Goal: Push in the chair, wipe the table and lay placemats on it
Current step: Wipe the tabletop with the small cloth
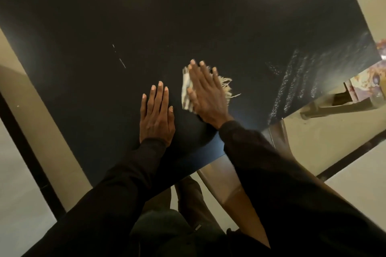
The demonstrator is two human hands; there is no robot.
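A black table (pixel 146 23) fills most of the head view. My right hand (pixel 205 95) lies flat, fingers spread, pressing a pale frayed cloth (pixel 186 92) onto the tabletop near the front edge. Fringe of the cloth sticks out to the right of the hand. My left hand (pixel 157 115) rests flat on the bare tabletop just left of it, holding nothing. A wet, streaky patch (pixel 292 81) shows on the table's right part. A brown wooden chair (pixel 234 190) stands under the front edge, between my arms. Colourful placemats (pixel 367 83) lie on a surface beyond the table's right corner.
Pale floor surrounds the table, with a dark strip (pixel 27 144) running along the left. A wooden chair part (pixel 325 106) sits under the right corner. Small white marks (pixel 122 62) dot the table's middle. My legs (pixel 188 204) are below the front edge.
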